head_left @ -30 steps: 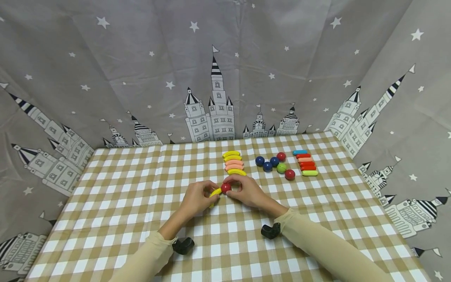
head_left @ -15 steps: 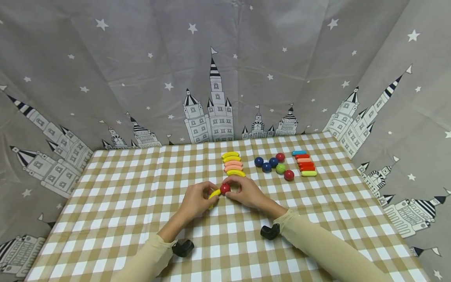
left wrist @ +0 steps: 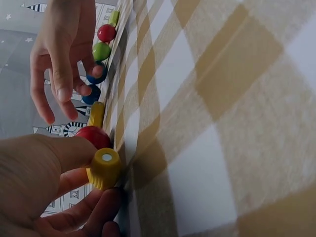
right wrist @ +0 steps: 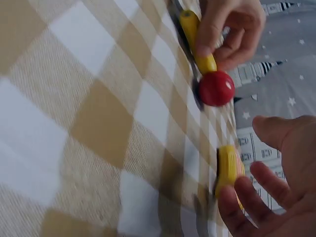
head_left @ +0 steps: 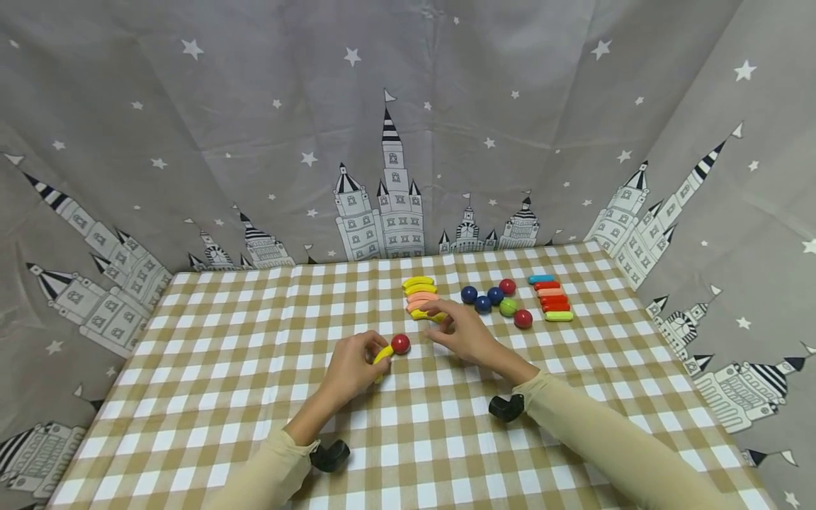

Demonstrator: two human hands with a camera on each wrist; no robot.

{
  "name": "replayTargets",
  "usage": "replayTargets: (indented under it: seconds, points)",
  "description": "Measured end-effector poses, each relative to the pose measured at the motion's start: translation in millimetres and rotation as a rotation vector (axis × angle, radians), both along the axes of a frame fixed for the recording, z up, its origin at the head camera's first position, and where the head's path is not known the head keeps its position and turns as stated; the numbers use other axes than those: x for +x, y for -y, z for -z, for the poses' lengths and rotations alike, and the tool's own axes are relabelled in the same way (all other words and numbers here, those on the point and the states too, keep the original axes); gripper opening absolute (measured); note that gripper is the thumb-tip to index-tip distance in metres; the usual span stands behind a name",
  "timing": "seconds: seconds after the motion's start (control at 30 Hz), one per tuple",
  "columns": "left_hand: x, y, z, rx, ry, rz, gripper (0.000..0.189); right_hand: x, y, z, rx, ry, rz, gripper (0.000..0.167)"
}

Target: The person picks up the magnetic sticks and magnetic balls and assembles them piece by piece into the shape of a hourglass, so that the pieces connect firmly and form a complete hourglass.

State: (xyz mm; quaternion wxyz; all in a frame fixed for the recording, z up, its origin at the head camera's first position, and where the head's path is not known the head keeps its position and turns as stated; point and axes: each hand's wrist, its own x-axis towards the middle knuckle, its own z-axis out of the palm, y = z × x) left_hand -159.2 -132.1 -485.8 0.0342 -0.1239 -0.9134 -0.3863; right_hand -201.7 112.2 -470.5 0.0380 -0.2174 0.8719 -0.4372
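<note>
In the head view my left hand (head_left: 354,367) pinches a yellow curved toy stick (right wrist: 191,34) between thumb and fingers, low over the checked cloth. One end of the stick touches a red ball (head_left: 400,344). The left wrist view shows a pale round disc set in the stick's near end. Apart from the ball, to its right, my right hand (head_left: 464,334) hangs with fingers spread and loosely bent, holding nothing. Its fingertips partly cover the nearest stick in a column of yellow (head_left: 418,282) and pink curved sticks (head_left: 421,297); whether they touch it, I cannot tell.
Right of that column lie blue balls (head_left: 482,304), a green ball (head_left: 508,307) and red balls (head_left: 523,319). Farther right is a column of short straight sticks, with a blue one (head_left: 541,279) at the back and a lime one (head_left: 559,316) in front. A grey curtain (head_left: 255,106) hangs behind the table.
My right hand has let go of the red ball and moved right and away from it. The ball and the left hand with the yellow stick have shifted slightly left.
</note>
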Motion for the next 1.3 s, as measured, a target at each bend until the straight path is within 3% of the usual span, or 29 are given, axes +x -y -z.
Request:
replayTargets:
  seconds: [0.3,0.53,0.67,0.8,1.0,1.3]
  points:
    - [6.7,-3.3,3.0,0.003,-0.026,-0.056,0.019,-9.7,-8,7.0,0.047,-0.053,0.108,0.048]
    - [9.7,-4.2,4.5,-0.004,-0.031,-0.056,0.020,-13.6,-5,10.3,0.079,0.004,0.211,0.043]
    - [9.5,-3.7,5.4,-0.008,-0.020,-0.060,0.020,-15.7,-2,11.4,0.071,-0.008,0.241,0.043]
    - [9.3,-3.7,4.3,-0.017,-0.007,-0.063,0.022,-16.6,0,12.2,0.072,-0.016,0.246,0.041]
    - [7.8,-6.4,0.7,-0.036,0.014,-0.064,0.032,-16.7,0,12.8,0.106,0.038,0.241,0.033]
    - [-1.1,-10.6,-1.3,-0.035,-0.044,-0.007,0.046,-18.6,-7,15.2,0.153,0.009,0.126,0.031]
